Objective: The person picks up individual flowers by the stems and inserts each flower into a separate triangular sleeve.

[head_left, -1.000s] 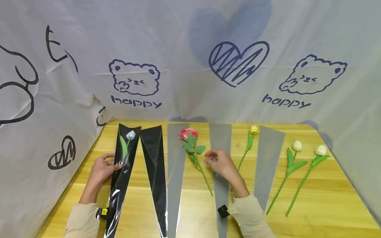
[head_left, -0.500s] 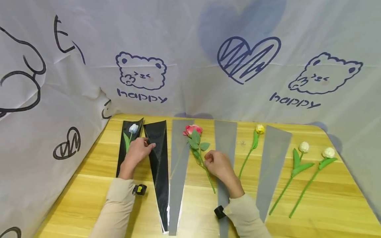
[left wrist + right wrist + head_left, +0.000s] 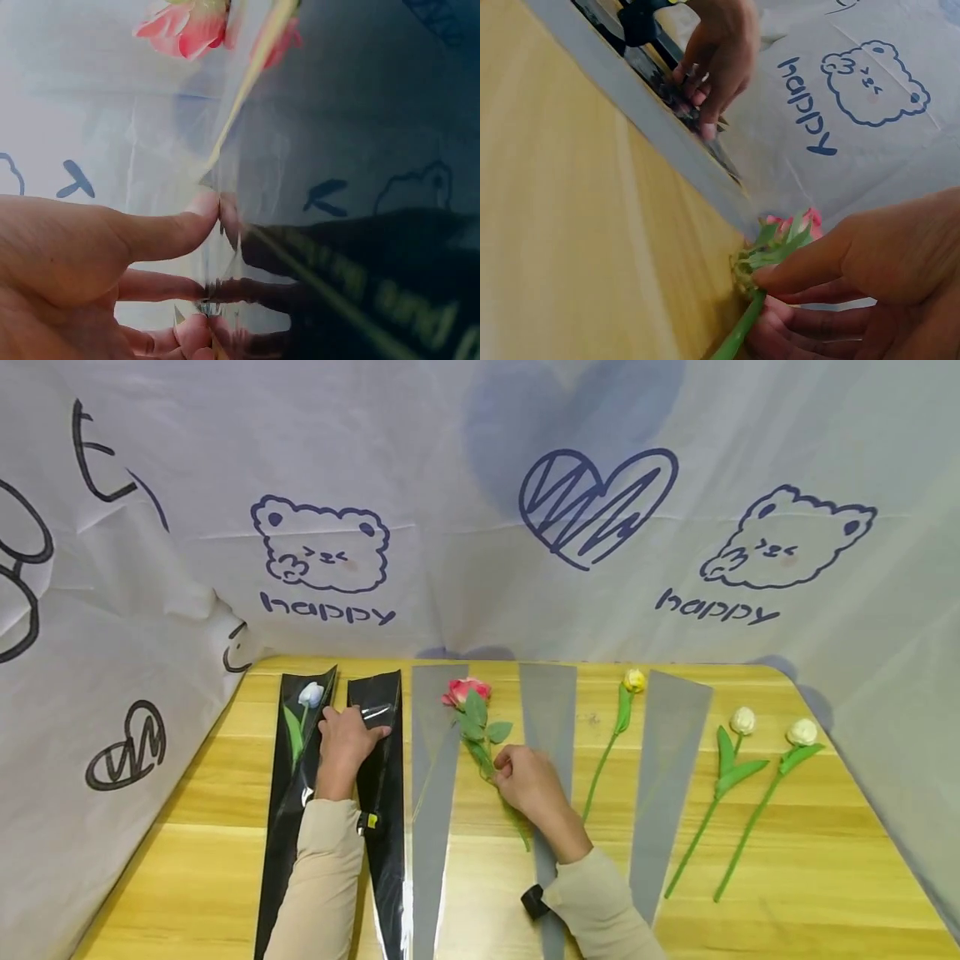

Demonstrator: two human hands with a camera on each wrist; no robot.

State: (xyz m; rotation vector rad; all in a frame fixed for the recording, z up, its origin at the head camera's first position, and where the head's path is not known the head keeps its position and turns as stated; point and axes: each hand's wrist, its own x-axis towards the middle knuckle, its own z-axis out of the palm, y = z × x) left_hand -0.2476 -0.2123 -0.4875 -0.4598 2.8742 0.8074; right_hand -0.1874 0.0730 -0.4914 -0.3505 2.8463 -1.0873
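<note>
My left hand [image 3: 348,743] is at the upper part of the second black flower sleeve [image 3: 386,835], thumb and fingers spread across it. Its glossy film [image 3: 352,247] mirrors the fingertips in the left wrist view. The thumb-and-finger hold is partly hidden. My right hand [image 3: 531,781] pinches the green stem of a pink rose [image 3: 467,692] between thumb and fingers, just under the leaves. In the right wrist view that stem [image 3: 739,330] slants down from the pinch. Left of my left hand lies the first black sleeve [image 3: 281,843], with a pale blue tulip [image 3: 311,695] inside.
Grey translucent sleeves lie flat: one left of the rose [image 3: 431,860], one partly under my right arm [image 3: 547,702], one further right [image 3: 671,760]. A yellow tulip [image 3: 634,682] and two white tulips [image 3: 742,722] lie rightward on the wooden table [image 3: 825,860]. White cloth [image 3: 457,568] hangs behind.
My left hand has left the tulip's sleeve and moved right onto the second black sleeve, which now looks wider. My right hand has closed in and taken the rose stem.
</note>
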